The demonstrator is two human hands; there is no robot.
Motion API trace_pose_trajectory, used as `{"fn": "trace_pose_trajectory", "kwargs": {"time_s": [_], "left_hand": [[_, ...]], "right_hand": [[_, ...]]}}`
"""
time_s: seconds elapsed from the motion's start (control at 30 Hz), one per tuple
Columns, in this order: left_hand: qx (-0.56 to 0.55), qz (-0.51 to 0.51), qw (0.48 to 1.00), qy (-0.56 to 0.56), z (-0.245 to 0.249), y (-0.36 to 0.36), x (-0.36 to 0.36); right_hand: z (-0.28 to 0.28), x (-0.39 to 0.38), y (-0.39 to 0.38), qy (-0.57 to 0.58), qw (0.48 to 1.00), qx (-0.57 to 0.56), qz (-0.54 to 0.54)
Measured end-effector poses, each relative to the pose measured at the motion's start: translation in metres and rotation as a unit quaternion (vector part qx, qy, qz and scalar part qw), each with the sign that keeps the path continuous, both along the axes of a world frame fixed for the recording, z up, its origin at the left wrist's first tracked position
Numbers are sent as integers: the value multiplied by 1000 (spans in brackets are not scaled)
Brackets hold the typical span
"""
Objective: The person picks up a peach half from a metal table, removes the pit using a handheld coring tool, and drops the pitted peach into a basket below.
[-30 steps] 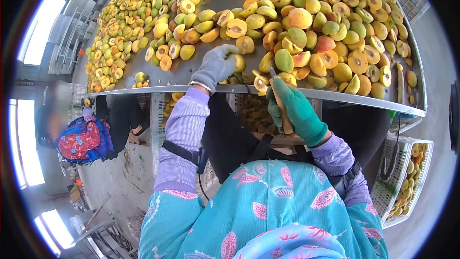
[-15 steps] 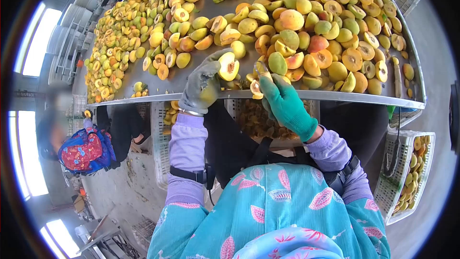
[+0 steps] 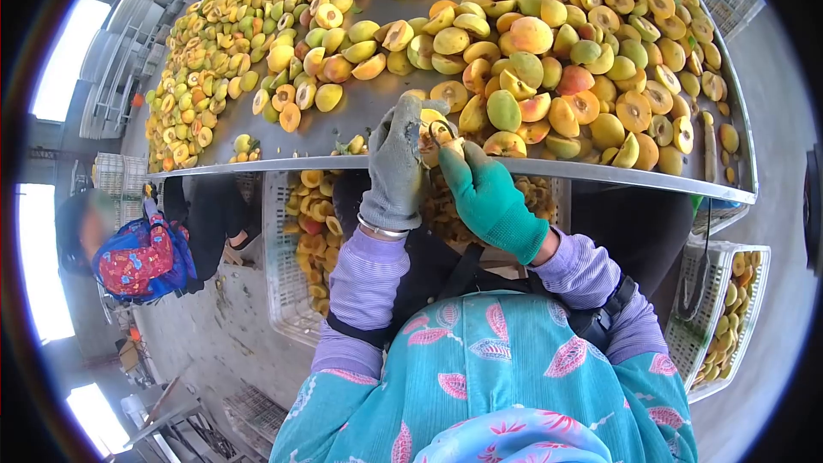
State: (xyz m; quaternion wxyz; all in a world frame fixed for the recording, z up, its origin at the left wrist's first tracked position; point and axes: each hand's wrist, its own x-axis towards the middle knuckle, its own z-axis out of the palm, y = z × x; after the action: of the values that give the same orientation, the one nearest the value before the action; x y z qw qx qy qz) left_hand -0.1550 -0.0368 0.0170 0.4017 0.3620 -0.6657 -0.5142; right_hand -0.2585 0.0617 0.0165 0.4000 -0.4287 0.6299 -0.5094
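My left hand (image 3: pixel 396 163), in a grey glove, has its fingers wrapped round a peach half (image 3: pixel 426 147) just above the table's front edge. The cut face is turned toward my right hand (image 3: pixel 499 201), which wears a green glove. Its thumb and fingers close on a small pitting tool with a curved metal loop (image 3: pixel 442 128). That loop lies right at the flesh of the fruit, and the handle is mostly hidden in the glove. Close beyond both hands are loose peach halves (image 3: pixel 504 110) on the metal table (image 3: pixel 339 144).
Under the table edge stands a crate (image 3: pixel 279 270) of peach halves, with more fruit below my hands. Another white crate (image 3: pixel 686 351) of fruit is on the right. A person (image 3: pixel 141 257) in a red and blue top sits at the left. A stick (image 3: pixel 710 147) lies on the right.
My left hand has moved right with the peach half and met my right hand. The tool's loop, apart from this fruit before, is now at its cut face.
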Motion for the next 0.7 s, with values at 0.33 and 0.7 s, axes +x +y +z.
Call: {"fn": "trace_pose_trajectory", "kwargs": {"time_s": [0.33,0.7], "left_hand": [[182,44,967,174,5,10,-15],[-87,-69,963,-245,30,-23,-16]], "right_hand": [[3,2,1,-45,998,-20,34],[-58,19,-11,-265,963,-16,44]]}}
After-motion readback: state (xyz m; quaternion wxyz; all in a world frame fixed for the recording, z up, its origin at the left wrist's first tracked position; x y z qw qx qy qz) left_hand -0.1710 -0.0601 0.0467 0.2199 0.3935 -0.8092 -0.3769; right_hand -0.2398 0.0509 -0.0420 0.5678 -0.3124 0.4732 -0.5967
